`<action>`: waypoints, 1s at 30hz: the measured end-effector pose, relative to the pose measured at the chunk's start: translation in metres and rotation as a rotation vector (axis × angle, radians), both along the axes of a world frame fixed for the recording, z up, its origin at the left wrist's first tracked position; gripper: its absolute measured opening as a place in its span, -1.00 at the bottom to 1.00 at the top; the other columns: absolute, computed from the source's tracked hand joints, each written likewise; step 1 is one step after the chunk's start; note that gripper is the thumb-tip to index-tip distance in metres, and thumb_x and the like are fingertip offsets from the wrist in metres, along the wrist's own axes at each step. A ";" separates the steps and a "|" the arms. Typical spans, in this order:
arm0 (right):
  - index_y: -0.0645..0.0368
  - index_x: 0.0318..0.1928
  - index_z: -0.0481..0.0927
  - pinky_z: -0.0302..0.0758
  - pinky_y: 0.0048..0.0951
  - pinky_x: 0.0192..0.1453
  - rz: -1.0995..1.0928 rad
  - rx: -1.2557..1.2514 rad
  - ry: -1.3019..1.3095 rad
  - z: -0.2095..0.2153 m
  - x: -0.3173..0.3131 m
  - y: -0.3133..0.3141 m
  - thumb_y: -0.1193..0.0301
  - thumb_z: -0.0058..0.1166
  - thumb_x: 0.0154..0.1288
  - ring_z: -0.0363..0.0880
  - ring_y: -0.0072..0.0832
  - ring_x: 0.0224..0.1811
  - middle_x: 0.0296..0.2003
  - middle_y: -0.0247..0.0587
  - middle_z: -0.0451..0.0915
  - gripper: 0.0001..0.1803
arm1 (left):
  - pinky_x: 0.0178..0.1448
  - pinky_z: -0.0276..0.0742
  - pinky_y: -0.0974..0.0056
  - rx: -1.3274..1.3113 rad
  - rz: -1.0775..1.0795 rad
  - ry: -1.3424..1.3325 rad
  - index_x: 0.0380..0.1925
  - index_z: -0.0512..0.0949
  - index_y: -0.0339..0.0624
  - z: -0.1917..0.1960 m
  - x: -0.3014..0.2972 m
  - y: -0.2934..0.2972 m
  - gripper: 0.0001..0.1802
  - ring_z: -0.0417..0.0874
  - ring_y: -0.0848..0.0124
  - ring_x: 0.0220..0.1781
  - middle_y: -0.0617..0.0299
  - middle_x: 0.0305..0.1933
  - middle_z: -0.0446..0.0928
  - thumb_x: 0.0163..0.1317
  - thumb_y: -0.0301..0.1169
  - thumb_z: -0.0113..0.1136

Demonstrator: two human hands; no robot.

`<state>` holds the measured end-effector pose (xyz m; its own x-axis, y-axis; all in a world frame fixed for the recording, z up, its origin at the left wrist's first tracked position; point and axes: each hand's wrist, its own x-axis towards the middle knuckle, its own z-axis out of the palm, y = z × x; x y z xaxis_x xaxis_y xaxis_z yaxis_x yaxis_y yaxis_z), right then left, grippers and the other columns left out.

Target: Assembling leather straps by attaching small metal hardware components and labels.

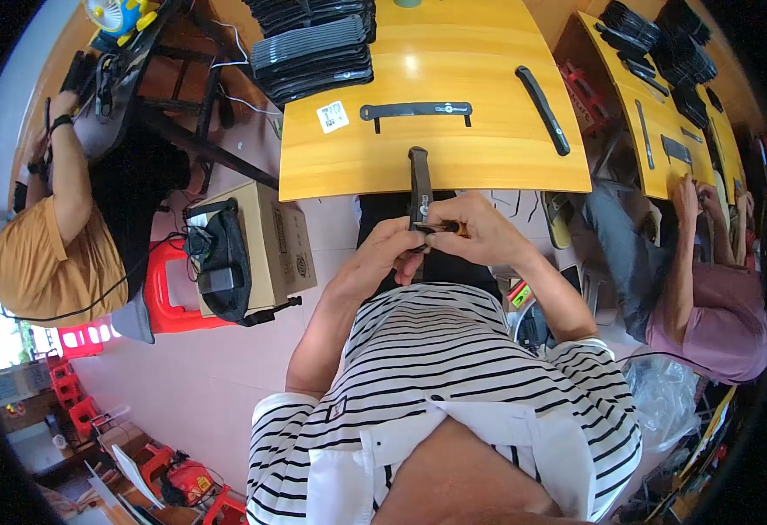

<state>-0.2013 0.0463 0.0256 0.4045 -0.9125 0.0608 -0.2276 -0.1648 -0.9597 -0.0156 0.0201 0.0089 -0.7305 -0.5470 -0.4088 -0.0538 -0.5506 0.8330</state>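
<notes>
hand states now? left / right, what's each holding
Left hand: closed, grip on the lower end of the long black strip.
Right hand: closed, grip on a small orange-handled tool pressed against the same strip.

White square label on table, brown carton below

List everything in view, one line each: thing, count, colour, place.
black strip in hand: one, black, end resting on the table edge
orange-handled tool: one, in the right hand
flat black strips: two, black, on the table
table: one, yellow wood, ahead
stacked black parts: one pile, black, table's far left
cardboard box: one, brown, floor at left
red stool: one, red, beside the box
left hand: grips the strip
right hand: grips the tool
</notes>
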 end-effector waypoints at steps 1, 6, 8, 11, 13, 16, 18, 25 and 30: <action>0.32 -0.53 0.38 0.19 -0.49 -0.59 -0.005 0.001 -0.001 -0.001 -0.001 -0.001 0.48 0.05 0.06 0.19 -0.56 -0.68 -0.72 -0.25 0.29 -0.83 | -0.60 0.18 0.49 0.001 -0.005 -0.001 -0.51 0.38 -0.19 -0.001 -0.001 -0.001 -0.79 0.32 0.56 -0.71 0.35 -0.73 0.29 0.19 -0.30 -0.11; 0.29 -0.56 0.41 0.19 -0.55 -0.61 -0.119 0.038 -0.017 -0.016 -0.001 0.001 0.45 -0.02 0.10 0.24 -0.57 -0.71 -0.77 -0.30 0.32 -0.83 | -0.64 0.10 0.49 0.085 -0.023 0.114 -0.55 0.33 -0.18 -0.006 -0.008 -0.004 -0.79 0.23 0.55 -0.74 0.36 -0.76 0.21 0.16 -0.30 -0.09; 0.24 -0.57 0.40 0.11 -0.58 -0.66 -0.196 0.180 -0.189 -0.015 0.001 0.002 0.46 -0.04 0.07 0.18 -0.64 -0.74 -0.78 -0.37 0.28 -0.86 | -0.67 0.08 0.49 0.127 -0.034 0.167 -0.54 0.34 -0.20 -0.011 -0.007 -0.004 -0.76 0.20 0.57 -0.75 0.37 -0.76 0.19 0.17 -0.26 -0.04; 0.15 -0.55 0.38 -0.01 -0.63 -0.74 -0.370 0.485 -0.485 -0.013 -0.014 -0.006 0.47 -0.05 0.04 0.11 -0.70 -0.81 -0.80 -0.45 0.21 -0.92 | -0.72 0.02 0.49 0.157 -0.031 0.227 -0.56 0.33 -0.21 -0.010 -0.006 0.000 -0.65 0.13 0.60 -0.79 0.40 -0.78 0.13 0.14 -0.15 0.05; 0.06 -0.47 0.35 -0.07 -0.65 -0.81 -0.530 0.628 -0.695 -0.007 -0.032 -0.019 0.42 -0.06 0.06 0.04 -0.70 -0.88 -0.82 -0.50 0.14 -0.94 | -0.69 0.05 0.49 0.214 -0.102 0.303 -0.58 0.30 -0.19 -0.012 0.001 -0.002 -0.77 0.17 0.59 -0.80 0.38 -0.78 0.16 0.14 -0.28 -0.05; 0.05 -0.53 0.33 -0.04 -0.67 -0.82 -0.639 0.694 -1.028 -0.012 -0.073 -0.040 0.40 -0.04 0.09 0.02 -0.72 -0.86 -0.80 -0.52 0.15 -0.88 | -0.70 0.08 0.50 0.217 -0.141 0.270 -0.61 0.30 -0.21 -0.011 0.010 0.001 -0.73 0.18 0.60 -0.81 0.39 -0.79 0.15 0.12 -0.26 -0.04; 0.05 -0.59 0.27 -0.01 -0.68 -0.83 -0.653 0.630 -1.312 -0.013 -0.104 -0.054 0.42 0.01 0.09 0.04 -0.71 -0.85 -0.79 -0.50 0.17 -0.79 | -0.70 0.10 0.51 0.243 -0.186 0.295 -0.62 0.30 -0.23 -0.015 0.022 0.009 -0.71 0.19 0.61 -0.81 0.40 -0.79 0.16 0.12 -0.25 -0.05; 0.04 -0.67 0.19 0.01 -0.66 -0.77 -0.599 0.272 -1.601 0.005 -0.205 -0.088 0.48 -0.04 0.10 0.02 -0.69 -0.81 -0.75 -0.49 0.15 -0.71 | -0.72 0.09 0.49 0.131 -0.251 0.232 -0.63 0.32 -0.24 -0.023 0.087 0.027 -0.71 0.20 0.60 -0.80 0.38 -0.79 0.17 0.12 -0.25 -0.04; 0.13 -0.58 0.28 0.01 -0.68 -0.77 -0.564 0.000 -1.357 0.045 -0.224 -0.061 0.43 -0.06 0.09 0.01 -0.69 -0.82 -0.74 -0.47 0.16 -0.82 | -0.72 0.07 0.48 0.185 0.144 0.186 -0.65 0.31 -0.21 -0.043 0.129 0.023 -0.67 0.20 0.56 -0.79 0.36 -0.79 0.16 0.14 -0.21 -0.03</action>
<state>-0.4249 -0.0145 0.0708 -0.3629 -0.9270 0.0950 0.7960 -0.3613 -0.4857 0.1132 0.0433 -0.0337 -0.7224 -0.5795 -0.3773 0.1804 -0.6847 0.7061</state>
